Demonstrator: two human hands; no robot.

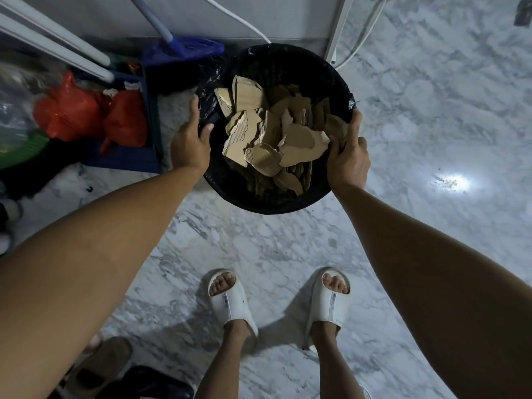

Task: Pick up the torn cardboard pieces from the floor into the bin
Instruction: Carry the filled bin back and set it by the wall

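Note:
A round bin (267,201) lined with a black plastic bag sits in front of me over the marble floor. Several torn brown cardboard pieces (273,133) fill it in a loose heap. My left hand (188,139) grips the bin's left rim, thumb hooked inside over the black liner. My right hand (349,152) grips the right rim, fingers curled over the edge and touching a cardboard piece. I see no cardboard on the floor around the bin.
My feet in white slides (231,303) stand just behind the bin. At the left are a blue crate (149,139) with red plastic bags (86,113), a blue mop head (184,50) and other footwear (98,367). A white cable (239,18) runs along the wall behind.

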